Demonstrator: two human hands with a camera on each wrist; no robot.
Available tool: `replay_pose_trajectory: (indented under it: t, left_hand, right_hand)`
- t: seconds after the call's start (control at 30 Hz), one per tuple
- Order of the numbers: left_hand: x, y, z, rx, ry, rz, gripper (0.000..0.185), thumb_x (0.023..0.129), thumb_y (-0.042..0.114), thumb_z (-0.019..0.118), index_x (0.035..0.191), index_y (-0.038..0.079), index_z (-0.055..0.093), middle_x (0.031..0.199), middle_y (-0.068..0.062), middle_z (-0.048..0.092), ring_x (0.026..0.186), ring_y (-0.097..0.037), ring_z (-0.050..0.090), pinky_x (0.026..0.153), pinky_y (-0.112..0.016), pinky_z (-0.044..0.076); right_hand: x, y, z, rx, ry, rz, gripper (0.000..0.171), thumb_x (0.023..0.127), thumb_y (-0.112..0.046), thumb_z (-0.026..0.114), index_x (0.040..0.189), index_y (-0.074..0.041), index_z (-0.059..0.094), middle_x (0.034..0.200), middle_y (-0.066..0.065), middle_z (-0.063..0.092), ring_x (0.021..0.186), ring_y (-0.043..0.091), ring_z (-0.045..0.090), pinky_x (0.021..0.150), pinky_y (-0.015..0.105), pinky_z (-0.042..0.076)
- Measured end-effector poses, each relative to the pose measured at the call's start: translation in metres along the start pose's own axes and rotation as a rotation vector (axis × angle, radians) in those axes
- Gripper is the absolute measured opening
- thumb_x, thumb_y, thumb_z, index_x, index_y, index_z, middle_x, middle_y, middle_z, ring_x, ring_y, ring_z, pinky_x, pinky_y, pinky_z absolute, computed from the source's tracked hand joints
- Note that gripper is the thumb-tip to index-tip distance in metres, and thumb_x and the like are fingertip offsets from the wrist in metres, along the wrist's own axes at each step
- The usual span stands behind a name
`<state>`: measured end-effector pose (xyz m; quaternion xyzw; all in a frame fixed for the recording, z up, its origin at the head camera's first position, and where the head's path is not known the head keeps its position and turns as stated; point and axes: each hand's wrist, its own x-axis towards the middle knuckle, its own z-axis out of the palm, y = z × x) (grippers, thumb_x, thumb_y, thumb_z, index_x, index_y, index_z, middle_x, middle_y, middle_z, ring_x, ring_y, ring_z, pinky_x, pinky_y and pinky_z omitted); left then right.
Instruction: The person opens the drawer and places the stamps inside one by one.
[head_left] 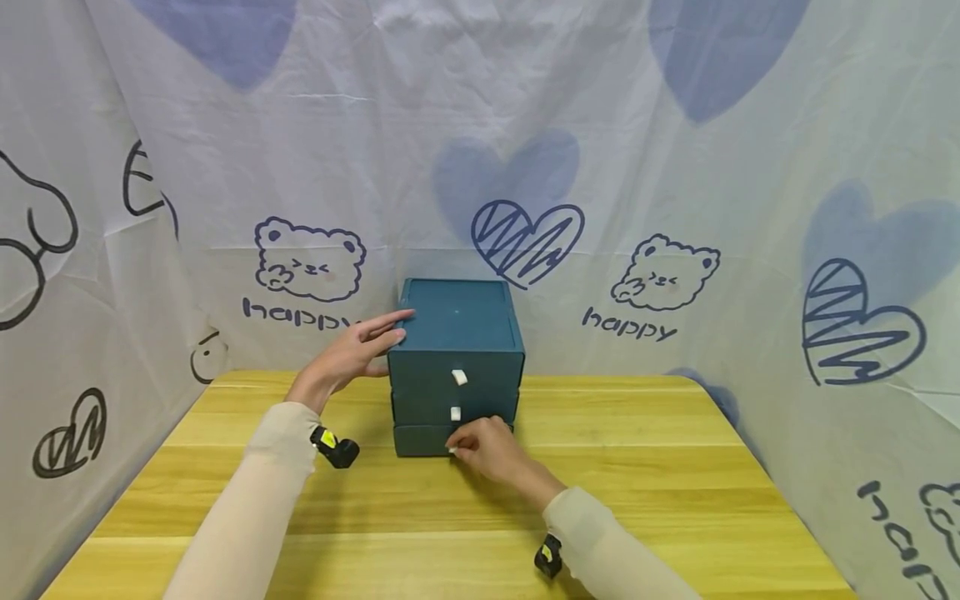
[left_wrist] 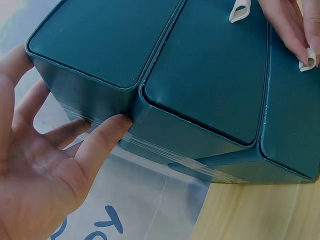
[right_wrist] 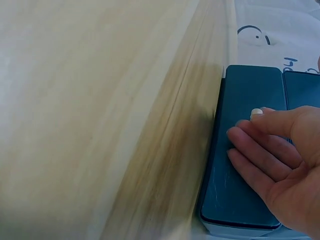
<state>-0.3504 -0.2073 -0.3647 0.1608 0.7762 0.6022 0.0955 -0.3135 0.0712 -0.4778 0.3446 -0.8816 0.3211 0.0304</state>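
A dark teal cabinet [head_left: 459, 321] with three stacked drawers stands on the wooden table, each drawer front bearing a small white pull tab. My left hand [head_left: 352, 354] is against the cabinet's left side, fingers spread and fingertips touching the side wall and top edge, as the left wrist view also shows. Low at the front, my right hand [head_left: 491, 450] pinches the white pull tab [left_wrist: 310, 60] of the bottom drawer [right_wrist: 245, 190] between thumb and forefinger. The other right fingers lie loosely bent before that drawer's front. Above it are the middle tab [head_left: 456, 413] and the top tab [head_left: 460, 377].
The wooden table [head_left: 637, 467] extends to both sides and in front of the cabinet. Behind it hangs a white cloth [head_left: 420, 200] printed with hearts and bear faces, which also closes off both sides. Clear tape [left_wrist: 165, 152] runs along the cabinet's side.
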Motion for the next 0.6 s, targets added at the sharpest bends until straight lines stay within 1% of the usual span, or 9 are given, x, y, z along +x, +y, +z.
replay_pose_trajectory:
  t: [0.23, 0.4, 0.5, 0.6]
  left_hand:
    - [0.003, 0.001, 0.001, 0.003, -0.001, 0.003, 0.06, 0.106, 0.045, 0.054, 0.161, 0.029, 0.037, 0.173, -0.011, 0.019, 0.16, -0.039, 0.018, 0.114, -0.064, 0.043]
    - [0.0, -0.001, 0.001, 0.013, -0.002, 0.007, 0.06, 0.106, 0.046, 0.053, 0.161, 0.03, 0.036, 0.173, -0.011, 0.019, 0.16, -0.041, 0.016, 0.114, -0.064, 0.043]
    - [-0.002, -0.003, 0.002, 0.034, 0.008, 0.014, 0.059, 0.107, 0.046, 0.052, 0.161, 0.03, 0.036, 0.173, -0.011, 0.019, 0.16, -0.042, 0.016, 0.114, -0.065, 0.042]
    - [-0.003, -0.003, 0.001, 0.057, 0.012, 0.024, 0.059, 0.108, 0.045, 0.051, 0.162, 0.029, 0.035, 0.173, -0.013, 0.019, 0.159, -0.044, 0.017, 0.113, -0.066, 0.042]
  right_hand:
    - [0.0, 0.0, -0.003, -0.015, -0.013, 0.021, 0.013, 0.095, -0.008, 0.073, 0.105, -0.008, 0.082, 0.099, 0.005, 0.081, 0.085, 0.015, 0.076, 0.075, 0.018, 0.059]
    - [-0.003, -0.003, -0.002, -0.014, -0.025, 0.031, 0.016, 0.096, -0.005, 0.071, 0.108, -0.007, 0.081, 0.101, 0.008, 0.081, 0.086, 0.017, 0.076, 0.075, 0.02, 0.06]
    - [-0.008, -0.004, -0.003, 0.008, -0.045, 0.026, 0.019, 0.098, -0.005, 0.068, 0.114, -0.005, 0.078, 0.105, 0.01, 0.08, 0.089, 0.02, 0.076, 0.077, 0.023, 0.061]
    - [-0.015, -0.002, -0.004, 0.055, -0.059, 0.027, 0.022, 0.099, -0.004, 0.066, 0.119, -0.003, 0.075, 0.109, 0.012, 0.079, 0.093, 0.024, 0.076, 0.081, 0.025, 0.062]
